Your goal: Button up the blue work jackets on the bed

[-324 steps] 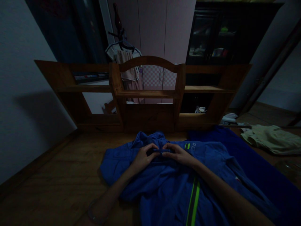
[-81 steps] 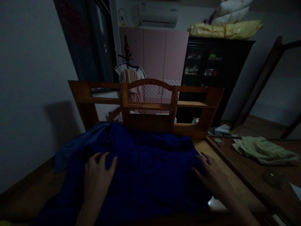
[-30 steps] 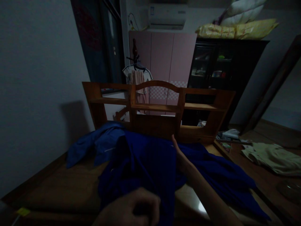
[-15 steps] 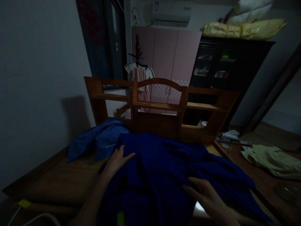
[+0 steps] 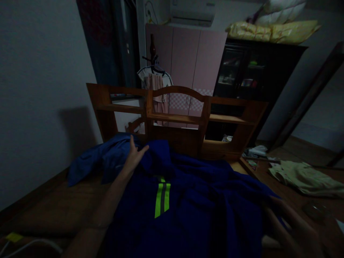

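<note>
A deep blue work garment (image 5: pixel 199 200) lies spread and wrinkled in front of me. A yellow-green reflective strip (image 5: pixel 162 199) with a grey band shows near its middle. My left hand (image 5: pixel 135 156) is at the garment's upper left, with thumb and forefinger spread apart; its other fingers are mostly hidden. At the garment's right side, my right hand (image 5: pixel 294 224) is dark and smeared by motion. Its fingertips meet the cloth edge and seem closed on it. A lighter blue cloth (image 5: pixel 107 157) sits just left of my left hand.
A wooden headboard with shelves (image 5: pixel 176 122) rises behind the garment. The wall (image 5: pixel 40 107) borders the left side. A pale green cloth (image 5: pixel 303 177) and a clear round object (image 5: pixel 314 209) lie to the right. A white cable (image 5: pixel 40 242) runs at the lower left.
My left hand has moved up and slightly left, and my right hand far to the right. The garment's right part has shifted rightward with it, and the reflective strip now shows mid-garment.
</note>
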Action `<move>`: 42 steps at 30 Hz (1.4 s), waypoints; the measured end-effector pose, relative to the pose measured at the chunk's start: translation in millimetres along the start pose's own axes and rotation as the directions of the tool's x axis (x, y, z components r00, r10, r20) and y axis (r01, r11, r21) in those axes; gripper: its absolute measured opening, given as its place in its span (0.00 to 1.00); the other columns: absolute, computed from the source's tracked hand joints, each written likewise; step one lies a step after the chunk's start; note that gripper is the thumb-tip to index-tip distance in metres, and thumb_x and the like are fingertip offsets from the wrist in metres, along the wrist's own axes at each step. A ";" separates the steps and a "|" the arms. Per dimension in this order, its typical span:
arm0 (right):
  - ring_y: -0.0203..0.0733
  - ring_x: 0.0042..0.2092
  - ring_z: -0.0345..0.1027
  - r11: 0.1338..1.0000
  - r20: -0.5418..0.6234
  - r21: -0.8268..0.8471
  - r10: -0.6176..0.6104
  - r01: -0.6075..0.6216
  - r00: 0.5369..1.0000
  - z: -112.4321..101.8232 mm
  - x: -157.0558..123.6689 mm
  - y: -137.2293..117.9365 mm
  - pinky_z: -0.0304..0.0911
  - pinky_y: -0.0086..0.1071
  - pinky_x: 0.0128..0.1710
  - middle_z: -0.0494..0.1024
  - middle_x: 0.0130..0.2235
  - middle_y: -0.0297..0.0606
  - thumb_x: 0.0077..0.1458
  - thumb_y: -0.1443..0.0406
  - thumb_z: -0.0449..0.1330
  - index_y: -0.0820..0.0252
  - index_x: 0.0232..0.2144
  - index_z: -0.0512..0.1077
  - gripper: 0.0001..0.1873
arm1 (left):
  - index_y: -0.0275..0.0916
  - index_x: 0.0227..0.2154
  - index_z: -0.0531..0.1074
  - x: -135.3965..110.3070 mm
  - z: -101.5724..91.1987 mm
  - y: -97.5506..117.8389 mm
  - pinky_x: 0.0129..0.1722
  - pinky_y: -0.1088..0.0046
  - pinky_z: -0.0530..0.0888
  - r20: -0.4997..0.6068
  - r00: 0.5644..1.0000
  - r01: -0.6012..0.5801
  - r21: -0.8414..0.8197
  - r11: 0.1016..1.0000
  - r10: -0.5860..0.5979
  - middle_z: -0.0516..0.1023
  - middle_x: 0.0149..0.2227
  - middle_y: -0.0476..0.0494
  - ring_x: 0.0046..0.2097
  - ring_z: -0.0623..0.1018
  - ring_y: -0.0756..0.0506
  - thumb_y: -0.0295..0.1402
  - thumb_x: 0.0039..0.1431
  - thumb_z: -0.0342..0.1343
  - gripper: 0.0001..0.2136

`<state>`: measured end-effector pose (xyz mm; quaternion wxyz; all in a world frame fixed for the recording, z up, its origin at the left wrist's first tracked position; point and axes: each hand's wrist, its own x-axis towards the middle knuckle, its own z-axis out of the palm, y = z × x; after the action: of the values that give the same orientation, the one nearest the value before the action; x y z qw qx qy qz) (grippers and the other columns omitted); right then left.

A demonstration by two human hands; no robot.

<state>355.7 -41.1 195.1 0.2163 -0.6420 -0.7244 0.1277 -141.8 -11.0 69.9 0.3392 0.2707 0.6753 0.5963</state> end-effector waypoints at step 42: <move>0.48 0.48 0.62 0.715 0.404 -0.112 -0.602 0.690 0.689 136.8 66.6 -71.2 0.56 0.43 0.49 0.70 0.46 0.45 0.56 0.68 0.51 0.58 0.46 0.69 0.15 | 0.41 0.40 0.69 -166.1 -37.9 -24.8 0.50 0.59 0.66 0.242 0.947 -0.319 0.804 0.503 0.213 0.69 0.46 0.42 0.47 0.68 0.40 0.36 0.58 0.51 0.08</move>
<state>222.7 26.9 118.5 0.0353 -0.3328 -0.9406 0.0565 -66.9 -166.0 70.1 0.1110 0.5321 0.8066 0.2325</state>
